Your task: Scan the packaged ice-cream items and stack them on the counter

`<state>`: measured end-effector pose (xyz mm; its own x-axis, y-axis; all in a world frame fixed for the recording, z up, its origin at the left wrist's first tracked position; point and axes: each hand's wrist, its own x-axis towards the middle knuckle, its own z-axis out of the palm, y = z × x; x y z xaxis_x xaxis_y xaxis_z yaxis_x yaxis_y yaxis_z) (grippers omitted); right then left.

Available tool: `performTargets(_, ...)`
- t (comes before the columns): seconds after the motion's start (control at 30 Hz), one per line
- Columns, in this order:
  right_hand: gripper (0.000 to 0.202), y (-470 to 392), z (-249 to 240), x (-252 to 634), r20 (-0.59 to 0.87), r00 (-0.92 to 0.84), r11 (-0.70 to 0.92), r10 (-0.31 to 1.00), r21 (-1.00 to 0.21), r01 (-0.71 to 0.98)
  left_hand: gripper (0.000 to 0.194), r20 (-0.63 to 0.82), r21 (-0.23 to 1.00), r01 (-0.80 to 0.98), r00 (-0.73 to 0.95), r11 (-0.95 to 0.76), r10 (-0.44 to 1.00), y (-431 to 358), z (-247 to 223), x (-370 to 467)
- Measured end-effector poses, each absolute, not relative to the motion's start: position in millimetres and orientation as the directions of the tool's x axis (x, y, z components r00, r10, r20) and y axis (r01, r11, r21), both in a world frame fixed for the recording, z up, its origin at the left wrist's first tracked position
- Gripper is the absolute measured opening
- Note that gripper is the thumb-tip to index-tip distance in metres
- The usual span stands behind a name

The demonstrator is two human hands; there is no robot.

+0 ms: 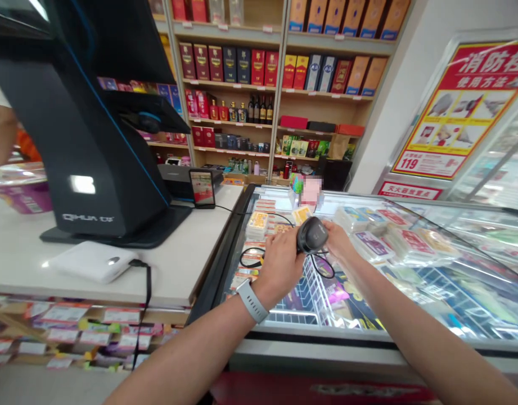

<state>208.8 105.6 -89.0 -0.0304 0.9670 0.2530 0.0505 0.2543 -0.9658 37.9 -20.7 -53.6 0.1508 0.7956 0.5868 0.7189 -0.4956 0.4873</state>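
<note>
A black handheld scanner [312,235] is held over the glass top of a chest freezer [309,337]. My left hand [282,261], with a grey watch band at the wrist, is wrapped round the scanner's near side. Beside the scanner's right edge is my right hand [335,239], its fingers bent and partly hidden behind the scanner; what they hold, if anything, cannot be made out. A black cable [326,273] loops below the scanner. Just behind it lies a yellow and white pack [302,215], with a similar stack [257,223] to the left.
On the left, a white counter [178,270] bears a black checkout terminal [102,140], a white box [94,261] and a purple tub [22,188]. Packs [410,242] lie at the freezer's right. Shelves of boxes [229,64] stand behind. Another person's arm [0,135] shows far left.
</note>
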Motion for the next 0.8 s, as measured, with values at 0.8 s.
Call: performTargets(0.8, 0.046, 84.0, -91.7, 252.3, 0.257, 0.082, 0.254, 0.963, -0.966, 0.046, 0.049, 0.593, 0.38, 0.794, 0.185, -0.475, 0.784, -12.3, -63.9, 39.5)
